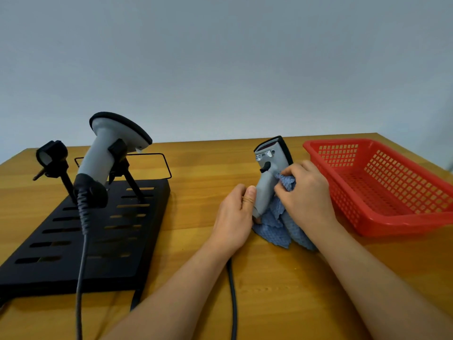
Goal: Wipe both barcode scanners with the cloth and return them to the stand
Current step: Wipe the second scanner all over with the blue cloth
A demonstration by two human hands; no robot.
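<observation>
L hand [234, 212] grips lower handle of grey plastic barcode scanner w/ black trim [270, 165], held upright above wooden table [196, 163], head up. R hand [305, 190] pinches blue textured cloth [282, 229] against scanner handle; rest of cloth hangs down to the table. Second grey barcode scanner w/ coiled black cable [107, 148] sits clipped in R cradle of black slotted metal stand [103, 231]; L cradle [52, 153] vacant. Red plastic mesh basket [382, 185] just R of hands.
</observation>
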